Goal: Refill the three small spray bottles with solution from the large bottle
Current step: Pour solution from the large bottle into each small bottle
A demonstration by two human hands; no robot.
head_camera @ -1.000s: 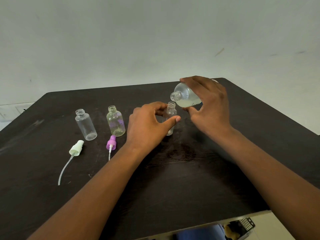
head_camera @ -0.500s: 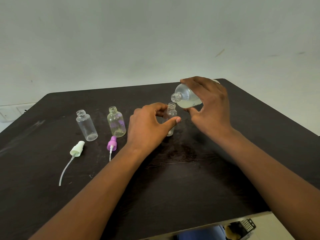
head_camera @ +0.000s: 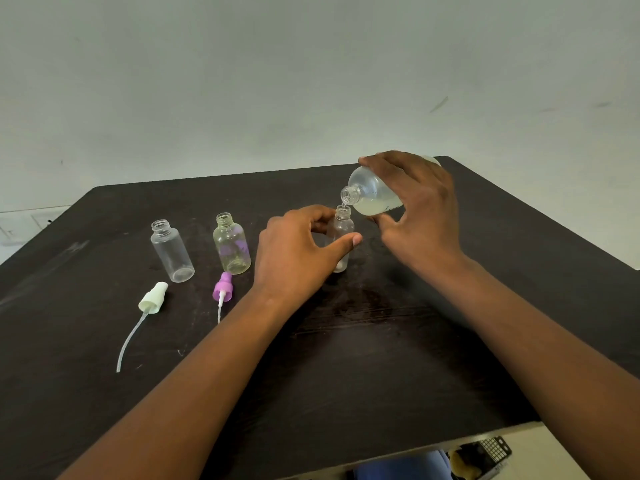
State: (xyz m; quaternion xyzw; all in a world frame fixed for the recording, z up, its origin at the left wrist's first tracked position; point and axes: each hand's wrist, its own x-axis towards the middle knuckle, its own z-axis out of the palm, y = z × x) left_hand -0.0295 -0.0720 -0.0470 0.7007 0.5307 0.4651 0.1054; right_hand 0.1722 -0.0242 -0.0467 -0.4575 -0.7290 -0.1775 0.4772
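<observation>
Right hand [head_camera: 420,216] is wrapped around the large bottle [head_camera: 372,195], tipped mouth-down to the left, with pale solution pooled in its low side and its mouth right over the neck of the small bottle [head_camera: 341,237], which the left hand [head_camera: 298,252] pinches upright between thumb and curled fingers on the dark table [head_camera: 381,358]. Left of that grip stand two more uncapped small bottles, a yellowish one [head_camera: 232,244] nearest and a clear one [head_camera: 172,251] further out. A purple spray cap [head_camera: 222,287] and a white spray cap [head_camera: 153,297] lie on the table just in front of them, dip tubes pointing toward the person.
</observation>
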